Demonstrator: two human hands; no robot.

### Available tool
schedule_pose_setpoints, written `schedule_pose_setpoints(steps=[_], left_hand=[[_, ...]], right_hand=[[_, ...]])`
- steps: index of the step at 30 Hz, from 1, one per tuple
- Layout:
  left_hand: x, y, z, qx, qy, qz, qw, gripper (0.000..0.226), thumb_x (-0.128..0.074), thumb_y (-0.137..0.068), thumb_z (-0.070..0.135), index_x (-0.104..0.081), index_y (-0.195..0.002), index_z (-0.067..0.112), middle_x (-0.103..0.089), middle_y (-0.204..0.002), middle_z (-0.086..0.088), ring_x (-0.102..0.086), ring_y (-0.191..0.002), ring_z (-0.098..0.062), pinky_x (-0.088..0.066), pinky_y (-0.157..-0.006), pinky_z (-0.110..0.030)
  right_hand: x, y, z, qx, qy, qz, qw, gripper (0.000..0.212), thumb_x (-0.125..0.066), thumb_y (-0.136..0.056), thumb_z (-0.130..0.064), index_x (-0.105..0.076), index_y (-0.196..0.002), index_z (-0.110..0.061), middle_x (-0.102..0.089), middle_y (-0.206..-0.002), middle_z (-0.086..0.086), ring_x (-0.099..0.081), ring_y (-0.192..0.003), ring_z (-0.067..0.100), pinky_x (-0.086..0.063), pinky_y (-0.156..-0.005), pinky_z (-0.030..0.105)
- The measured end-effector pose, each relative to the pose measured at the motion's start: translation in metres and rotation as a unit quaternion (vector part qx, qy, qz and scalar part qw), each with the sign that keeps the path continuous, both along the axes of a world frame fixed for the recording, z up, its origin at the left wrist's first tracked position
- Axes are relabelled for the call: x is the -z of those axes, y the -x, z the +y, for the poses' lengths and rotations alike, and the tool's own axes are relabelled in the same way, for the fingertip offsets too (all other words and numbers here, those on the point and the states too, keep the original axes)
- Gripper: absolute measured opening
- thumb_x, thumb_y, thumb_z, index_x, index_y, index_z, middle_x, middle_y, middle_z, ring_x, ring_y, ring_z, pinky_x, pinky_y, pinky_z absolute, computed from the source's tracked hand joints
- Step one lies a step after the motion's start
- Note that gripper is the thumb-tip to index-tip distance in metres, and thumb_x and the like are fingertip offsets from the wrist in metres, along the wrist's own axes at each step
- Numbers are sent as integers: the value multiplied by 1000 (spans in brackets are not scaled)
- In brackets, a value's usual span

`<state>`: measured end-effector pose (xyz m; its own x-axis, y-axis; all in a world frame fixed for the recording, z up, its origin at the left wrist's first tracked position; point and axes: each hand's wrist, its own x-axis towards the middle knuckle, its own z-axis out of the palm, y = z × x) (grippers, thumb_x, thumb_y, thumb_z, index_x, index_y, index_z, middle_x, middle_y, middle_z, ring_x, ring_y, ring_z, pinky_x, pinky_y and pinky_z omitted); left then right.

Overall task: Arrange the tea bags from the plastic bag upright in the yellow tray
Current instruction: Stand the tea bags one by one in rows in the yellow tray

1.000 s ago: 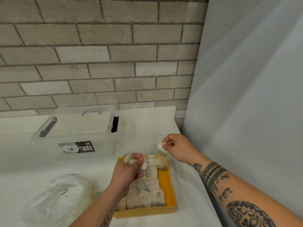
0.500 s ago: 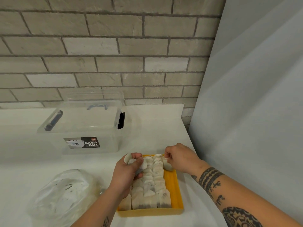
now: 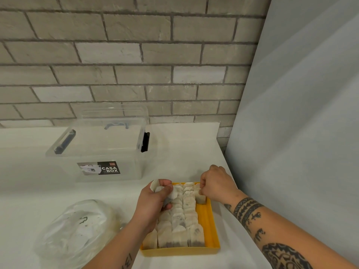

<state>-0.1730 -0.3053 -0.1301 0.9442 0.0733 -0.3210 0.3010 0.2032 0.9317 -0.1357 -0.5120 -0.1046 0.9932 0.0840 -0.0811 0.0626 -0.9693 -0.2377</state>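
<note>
A yellow tray (image 3: 208, 220) lies on the white table in front of me, with several tea bags (image 3: 179, 216) standing upright in rows across its left and middle. My left hand (image 3: 153, 200) hovers over the tray's far left corner and grips a small bunch of tea bags (image 3: 158, 189). My right hand (image 3: 215, 183) is at the far right corner, pinching one tea bag (image 3: 200, 198) that stands in the tray's right column. The clear plastic bag (image 3: 75, 232) lies to the left, with more tea bags inside.
A clear plastic storage box (image 3: 101, 150) with black latches and a label stands behind the tray at the left. A grey-white panel (image 3: 301, 133) runs close along the table's right edge. The brick wall (image 3: 126, 61) closes the back.
My right hand came down from above the tray's far right corner and lowered its tea bag into the right column. My left hand kept its bunch in place.
</note>
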Motion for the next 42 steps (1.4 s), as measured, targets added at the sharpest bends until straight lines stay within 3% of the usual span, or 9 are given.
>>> schedule_pose_setpoints(steps=[6, 12, 16, 21, 25, 29, 35, 38, 42], left_hand=[[-2, 0, -3, 8, 4, 3, 1000, 9, -72, -90, 8, -73, -98, 13, -70, -93, -12, -66, -82, -23, -54, -61, -32], [-10, 3, -10, 32, 19, 9, 999, 12, -70, -92, 7, -72, -102, 15, -69, -95, -8, -66, -87, -22, -55, -61, -29], [-16, 4, -11, 27, 26, 7, 999, 12, -73, -91, 11, -72, -102, 16, -71, -94, -5, -67, -83, -18, -55, -59, -27], [-22, 6, -17, 5, 46, 8, 999, 11, -74, -91, 12, -73, -101, 17, -74, -93, -4, -69, -83, -18, -56, -59, -27], [-25, 9, -24, -8, 73, 12, 997, 11, -73, -93, 13, -73, -103, 18, -75, -91, -7, -71, -77, -18, -56, -60, -30], [-26, 16, -29, 3, 87, 16, 996, 13, -70, -94, 13, -72, -106, 17, -76, -94, -9, -73, -77, -19, -57, -61, -30], [-25, 28, -27, 59, -42, -35, 997, 8, -73, -93, 17, -75, -98, 12, -72, -79, -9, -66, -71, -17, -57, -63, -28], [-25, 30, -33, 50, -51, -50, 996, 6, -72, -93, 15, -75, -95, 10, -71, -75, -7, -65, -73, -19, -57, -65, -28], [-25, 29, -38, 7, -12, -46, 999, 11, -71, -94, 17, -73, -101, 8, -76, -82, -13, -69, -73, -18, -59, -71, -29]], right_hand=[[11, -1, 5, 36, 36, -19, 999, 15, -68, -82, -22, -68, -97, -21, -49, -106, 1, -49, -97, 19, -54, -77, 33], [13, -1, 7, 60, -22, -16, 998, 25, -66, -81, -12, -59, -104, -20, -46, -108, 1, -52, -95, 19, -55, -78, 32], [7, -1, 3, 54, -105, -6, 993, 20, -71, -80, -18, -57, -90, -27, -44, -102, -5, -52, -89, 14, -48, -70, 25], [-12, 7, 7, 11, -239, -40, 970, 5, -63, -94, -29, -66, -98, -29, -61, -104, -12, -58, -92, 3, -45, -75, 14], [-18, 25, 20, 12, -359, 4, 933, 18, -68, -91, -44, -71, -100, -28, -71, -96, -14, -64, -91, -1, -50, -80, 17], [-11, 36, 26, 46, -368, -8, 929, 5, -71, -90, -34, -70, -91, -29, -70, -89, -11, -64, -84, 1, -52, -76, 18], [-24, 39, 10, 30, -336, -30, 941, 5, -67, -94, -30, -69, -90, -33, -68, -89, -17, -62, -86, 1, -51, -77, 18], [-29, 39, 6, 27, -354, -47, 934, 4, -69, -92, -33, -70, -95, -34, -69, -91, -16, -63, -88, 1, -52, -81, 20], [-27, 43, 4, 39, -386, 3, 922, 29, -76, -84, -43, -68, -109, -31, -71, -93, -14, -65, -89, 1, -52, -80, 19]])
